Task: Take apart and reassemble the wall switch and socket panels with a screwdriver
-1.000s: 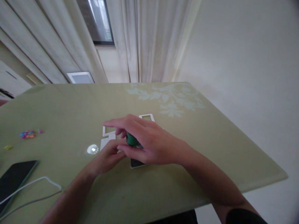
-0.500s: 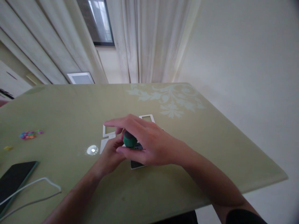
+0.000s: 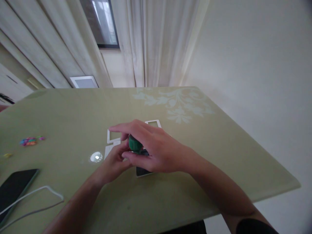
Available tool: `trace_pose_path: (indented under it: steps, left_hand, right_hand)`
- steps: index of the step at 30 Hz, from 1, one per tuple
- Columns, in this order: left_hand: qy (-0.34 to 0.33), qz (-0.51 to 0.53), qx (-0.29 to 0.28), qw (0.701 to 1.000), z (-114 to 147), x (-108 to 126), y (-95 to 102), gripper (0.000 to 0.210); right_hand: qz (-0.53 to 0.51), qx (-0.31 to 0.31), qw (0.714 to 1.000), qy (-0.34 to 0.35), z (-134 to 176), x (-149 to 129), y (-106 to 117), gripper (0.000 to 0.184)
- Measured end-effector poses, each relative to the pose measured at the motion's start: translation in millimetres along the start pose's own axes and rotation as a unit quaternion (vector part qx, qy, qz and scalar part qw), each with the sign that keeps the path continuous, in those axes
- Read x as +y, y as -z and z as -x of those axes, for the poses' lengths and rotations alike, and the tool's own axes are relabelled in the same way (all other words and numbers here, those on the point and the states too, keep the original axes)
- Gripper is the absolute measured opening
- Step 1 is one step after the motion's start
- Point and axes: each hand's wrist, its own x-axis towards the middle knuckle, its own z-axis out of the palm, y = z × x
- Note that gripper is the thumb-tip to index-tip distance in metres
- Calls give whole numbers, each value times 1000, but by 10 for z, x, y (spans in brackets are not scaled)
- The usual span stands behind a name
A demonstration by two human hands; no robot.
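The rounded green handle end of what looks like a screwdriver (image 3: 135,144) shows between my hands; its lower part is hidden. My right hand (image 3: 156,148) curves over it from the right, thumb below and fingers above, with the index finger stretched left. Close against the handle's left side, my left hand (image 3: 117,162) is closed, its fingertips mostly covered. A dark flat panel with a pale edge (image 3: 143,172) lies under my right hand. Beyond my fingers are a white rectangular frame (image 3: 109,136) on the left and another white frame (image 3: 158,123) behind.
At the left edge lies a dark tablet-like device (image 3: 17,182) with a white cable (image 3: 46,187) across it. Farther back are several small colourful pieces (image 3: 29,141) and a yellow piece (image 3: 8,155). The green tablecloth (image 3: 219,156) reaches a wall on the right.
The green handle has turned slightly between my fingers, its dark top patch no longer showing. My left hand has shifted a little; my right hand stays almost in place.
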Motion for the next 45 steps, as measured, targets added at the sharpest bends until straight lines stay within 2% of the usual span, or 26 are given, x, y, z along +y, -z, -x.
trace_pose_path:
  steps: [2, 7, 9, 11, 13, 16, 18, 22, 29, 33, 36, 45]
  left_hand:
    - [-8, -10, -12, 1000, 0, -16, 7, 21]
    - [23, -71, 54, 996, 33, -112, -26, 20]
    - [14, -132, 41, 990, 59, -153, -35, 31]
    - [-11, -218, 3, 976, 89, -173, -35, 49]
    - [-33, -296, -44, 954, 117, -164, -40, 62]
    - [-51, -357, -90, 928, 148, -115, -66, 65]
    - [-53, -376, -104, 919, 159, -83, -88, 66]
    - [-49, -378, -111, 918, 171, -54, -115, 64]
    - [-17, -328, -111, 938, 187, -20, -202, 60]
    - [-22, -329, -110, 938, 182, -22, -214, 67]
    - [-23, -331, -115, 936, 174, -27, -193, 61]
    - [-26, -311, -126, 942, 160, -58, -212, 57]
  right_hand:
    - [-3, 2, 1000, -3, 0, 2, -5, 46]
    - [0, -1, 1000, -11, -8, 28, -16, 51]
    - [10, 11, 1000, -15, -4, 42, 6, 52]
    - [14, 54, 998, -14, 9, 57, 53, 50]
    - [8, 124, 992, -9, 31, 71, 117, 50]
    - [-1, 212, 977, -12, 59, 85, 208, 55]
    - [-3, 241, 970, -17, 68, 86, 245, 56]
    - [-11, 254, 967, -20, 62, 95, 249, 57]
    - [-16, 249, 968, -15, 62, 120, 235, 59]
    - [-12, 255, 967, -12, 64, 113, 245, 57]
    - [-11, 257, 966, -6, 62, 109, 243, 57]
    - [-8, 240, 970, -46, 68, 64, 245, 60]
